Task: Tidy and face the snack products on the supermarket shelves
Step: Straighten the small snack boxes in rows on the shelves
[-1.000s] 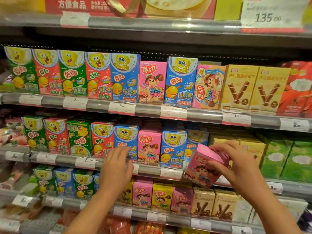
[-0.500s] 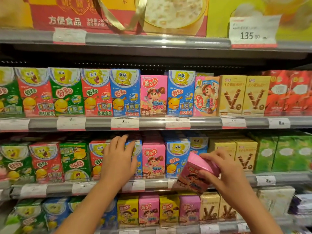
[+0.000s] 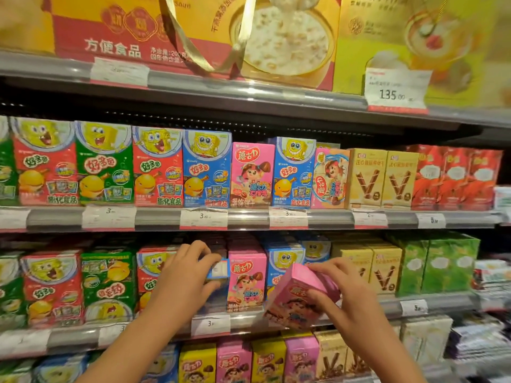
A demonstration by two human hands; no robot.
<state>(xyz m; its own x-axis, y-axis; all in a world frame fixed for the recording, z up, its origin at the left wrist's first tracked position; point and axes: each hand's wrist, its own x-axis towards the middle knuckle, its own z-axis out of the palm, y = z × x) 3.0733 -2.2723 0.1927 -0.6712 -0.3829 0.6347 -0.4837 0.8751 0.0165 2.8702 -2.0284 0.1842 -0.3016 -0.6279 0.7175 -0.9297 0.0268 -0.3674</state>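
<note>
Snack boxes fill the shelves [image 3: 249, 218] in upright rows. On the middle shelf, the left hand [image 3: 182, 277] grips a blue box [image 3: 218, 272] beside an upright pink one [image 3: 246, 280]. The right hand [image 3: 345, 294] holds a tilted pink box [image 3: 296, 302] in front of the shelf edge.

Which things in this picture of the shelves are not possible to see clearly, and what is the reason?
- Blue box, head view: the left hand covers most of its front.
- Pink box held tilted by the right hand: its fingers cross the print.
- Small price tags on the shelf rail: digits blurred, only a "3" reads.
- Far-left boxes: cut off by the frame edge.
</note>
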